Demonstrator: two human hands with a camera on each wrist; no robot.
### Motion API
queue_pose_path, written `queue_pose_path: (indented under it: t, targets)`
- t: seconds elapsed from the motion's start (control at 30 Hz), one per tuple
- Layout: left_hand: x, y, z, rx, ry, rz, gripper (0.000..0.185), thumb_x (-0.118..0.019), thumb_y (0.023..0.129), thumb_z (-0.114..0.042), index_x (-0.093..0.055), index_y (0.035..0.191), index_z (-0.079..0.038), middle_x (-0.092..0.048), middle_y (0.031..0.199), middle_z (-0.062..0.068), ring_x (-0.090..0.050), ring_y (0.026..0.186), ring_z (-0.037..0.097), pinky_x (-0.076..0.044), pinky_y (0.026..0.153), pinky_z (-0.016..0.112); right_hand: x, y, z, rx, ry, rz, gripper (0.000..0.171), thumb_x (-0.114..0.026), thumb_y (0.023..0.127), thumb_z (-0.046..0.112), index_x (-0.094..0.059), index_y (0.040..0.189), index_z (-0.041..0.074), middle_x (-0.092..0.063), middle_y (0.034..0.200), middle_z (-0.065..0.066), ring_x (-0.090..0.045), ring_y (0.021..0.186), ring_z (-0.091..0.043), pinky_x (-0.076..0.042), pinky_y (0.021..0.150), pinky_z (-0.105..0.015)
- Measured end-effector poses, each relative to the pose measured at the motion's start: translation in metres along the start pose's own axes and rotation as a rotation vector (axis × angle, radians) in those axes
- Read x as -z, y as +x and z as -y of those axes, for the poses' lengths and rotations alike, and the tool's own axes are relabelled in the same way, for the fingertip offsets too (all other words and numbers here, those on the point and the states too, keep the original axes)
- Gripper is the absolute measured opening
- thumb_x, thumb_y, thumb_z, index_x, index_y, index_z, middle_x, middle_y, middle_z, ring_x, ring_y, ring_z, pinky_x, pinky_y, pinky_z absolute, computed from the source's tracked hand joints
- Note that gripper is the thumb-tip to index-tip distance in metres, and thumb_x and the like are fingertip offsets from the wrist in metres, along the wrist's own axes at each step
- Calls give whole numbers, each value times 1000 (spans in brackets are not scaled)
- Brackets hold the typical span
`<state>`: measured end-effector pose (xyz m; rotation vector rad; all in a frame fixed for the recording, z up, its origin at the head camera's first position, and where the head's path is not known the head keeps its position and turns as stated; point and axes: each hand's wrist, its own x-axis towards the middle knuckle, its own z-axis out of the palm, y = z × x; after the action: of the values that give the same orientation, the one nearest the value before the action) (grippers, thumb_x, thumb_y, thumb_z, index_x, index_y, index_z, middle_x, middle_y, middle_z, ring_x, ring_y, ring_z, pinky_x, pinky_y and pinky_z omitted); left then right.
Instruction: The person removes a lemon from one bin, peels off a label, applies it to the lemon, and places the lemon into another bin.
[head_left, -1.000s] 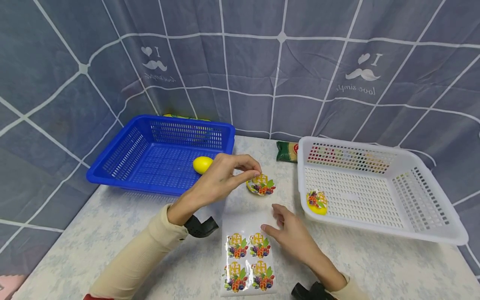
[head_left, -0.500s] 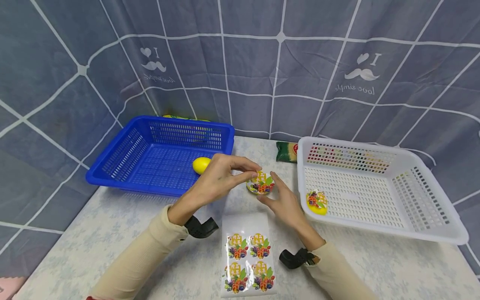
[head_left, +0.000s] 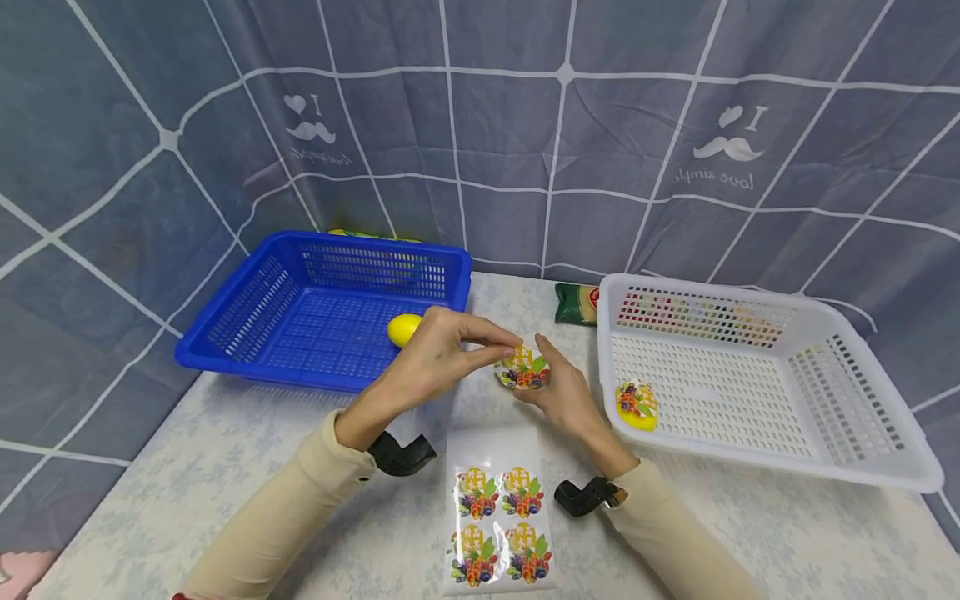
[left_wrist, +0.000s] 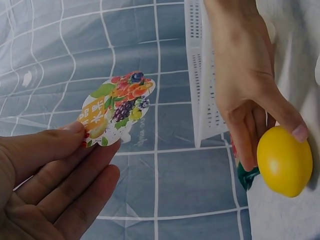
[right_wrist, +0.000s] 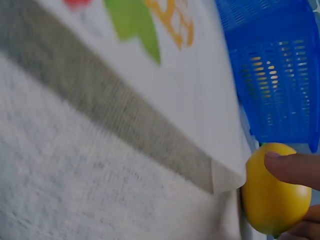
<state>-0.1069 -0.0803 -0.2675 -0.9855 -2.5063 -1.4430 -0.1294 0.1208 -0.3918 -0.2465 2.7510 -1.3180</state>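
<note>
My left hand (head_left: 442, 350) pinched the fruit sticker (left_wrist: 120, 107) by its lettered end, apart from the yellow lemon (left_wrist: 285, 162). My right hand (head_left: 566, 396) gripped the lemon between the blue basket (head_left: 300, 377) and the white basket (head_left: 750, 462). In my judgement, sound application required a steady lemon, a centred sticker, and smoothing outward against creases.

Head view from above, forward and down; wrist views close, yellow lemon (left_wrist: 285, 162) in both
</note>
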Motion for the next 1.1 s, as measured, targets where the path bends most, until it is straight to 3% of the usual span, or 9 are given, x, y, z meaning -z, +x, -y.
queue_pose_path:
  t: [0.1,0.23,0.33,0.53,0.7,0.87,1.1]
  targets:
    - [0,0,0,-1,-5,12,12,-73,87,-4,-78,99,-2,-76,92,6,-72,85,12,-57,70,24,0,3,-2,12,-17,7,91,-84,77,12,-34,153,6,-54,138,-21,-51,74,-22,-45,89,-42]
    - [0,0,1,-6,-5,17,12,-73,88,-5,-78,99,-4,-76,93,5,-71,86,11,-57,70,25,0,4,-4,52,-27,-16,78,-85,74,8,-51,144,8,-68,113,-17,-60,84,-21,-49,86,-42]
    - [0,0,2,-7,0,19,12,-73,88,-5,-79,98,-4,-76,93,4,-71,87,11,-57,71,25,-1,3,-4,63,-15,-33,67,-86,72,8,-61,134,8,-71,112,-11,-65,98,-23,-51,89,-41]
    - [0,-1,3,9,-7,41,12,-72,89,-6,-78,99,-4,-76,96,4,-71,89,12,-57,75,25,-4,-9,3,71,-10,-37,49,-88,72,13,-67,116,7,-73,97,-3,-68,92,-19,-54,82,-36]
    - [0,-1,3,6,-9,50,11,-72,89,-5,-78,98,-3,-75,95,5,-71,89,12,-57,76,26,1,-22,21,168,23,-61,53,-89,71,13,-66,119,8,-73,99,-2,-68,92,-18,-55,80,-36]
    - [1,-2,3,9,4,67,11,-71,89,-6,-78,98,-3,-75,95,5,-71,88,12,-56,75,24,10,-33,37,263,0,-95,64,-89,69,11,-64,127,6,-68,120,-7,-64,109,-26,-52,91,-42]
    - [1,-3,3,26,19,68,11,-71,90,-6,-78,98,-3,-75,94,5,-71,87,12,-57,74,25,24,-45,48,291,19,-101,64,-90,70,15,-65,128,11,-63,129,-1,-58,118,-23,-48,97,-44]
